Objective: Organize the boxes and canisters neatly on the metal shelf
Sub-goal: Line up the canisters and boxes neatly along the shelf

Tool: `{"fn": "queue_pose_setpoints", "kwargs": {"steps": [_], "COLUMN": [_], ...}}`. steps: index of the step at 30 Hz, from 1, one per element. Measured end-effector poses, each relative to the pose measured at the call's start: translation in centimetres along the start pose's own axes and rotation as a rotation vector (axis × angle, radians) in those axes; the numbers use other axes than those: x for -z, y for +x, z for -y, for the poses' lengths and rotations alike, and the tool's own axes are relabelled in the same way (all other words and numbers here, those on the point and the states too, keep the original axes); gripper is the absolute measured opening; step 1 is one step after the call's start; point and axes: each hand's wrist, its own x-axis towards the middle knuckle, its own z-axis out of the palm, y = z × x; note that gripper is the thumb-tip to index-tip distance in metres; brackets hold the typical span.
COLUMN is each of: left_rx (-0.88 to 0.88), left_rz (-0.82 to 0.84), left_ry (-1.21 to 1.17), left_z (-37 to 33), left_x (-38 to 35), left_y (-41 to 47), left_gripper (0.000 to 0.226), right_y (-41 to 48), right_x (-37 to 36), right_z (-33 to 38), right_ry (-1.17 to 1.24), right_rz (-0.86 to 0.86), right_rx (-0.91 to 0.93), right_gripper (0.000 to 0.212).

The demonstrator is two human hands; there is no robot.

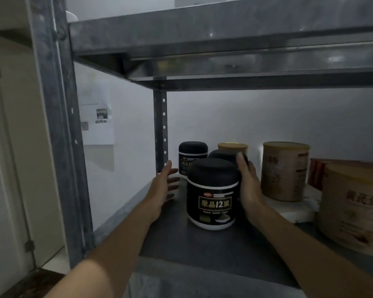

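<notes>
Here, front black canister (212, 194): upright on metal shelf (202, 244), left of centre. Looks rigid, smooth-walled, probably slick, weighty if full. Best clasped on both sides at label band, not domed lid. Right grip (249, 186) flat against its side; left grip (163, 186) spread, near, not touching.

**Dim, cool-toned view, soft at the margins**

A grey-blue cast is noted throughout. The white wall (224, 117) behind the metal shelf (202, 244) is the brightest area; small glints are caught on the upper board (181, 35). The front black canister (213, 196) is rendered sharpest. The tan canister (353, 207) at the shelf's right edge is smeared. The front-left upright (58, 125) is bowed by lens distortion.
</notes>
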Motion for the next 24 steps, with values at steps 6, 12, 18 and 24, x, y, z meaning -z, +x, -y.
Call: {"fn": "queue_pose_setpoints", "kwargs": {"steps": [6,12,18,24], "left_rx": [0.068,0.087,0.055,-0.037], "left_rz": [0.133,0.258,0.197,0.053], "left_ry": [-0.065,-0.109,-0.128,0.005], "left_z": [0.1,0.2,0.2,0.2], "left_x": [0.2,0.3,0.9,1.8], "left_y": [3.4,4.3,5.0,5.3], "left_gripper": [0.071,0.071,0.069,0.048], "right_y": [0.5,0.0,1.1,2.3], "right_x": [-0.4,-1.5,-2.3,-3.5], "right_z": [-0.1,1.2,1.3,0.7], "right_ry": [0.147,0.204,0.284,0.329], "right_rz": [0.053,0.164,0.204,0.138], "right_rx": [-0.113,-0.196,-0.272,-0.285], "right_gripper": [0.092,0.048,0.064,0.064]}}
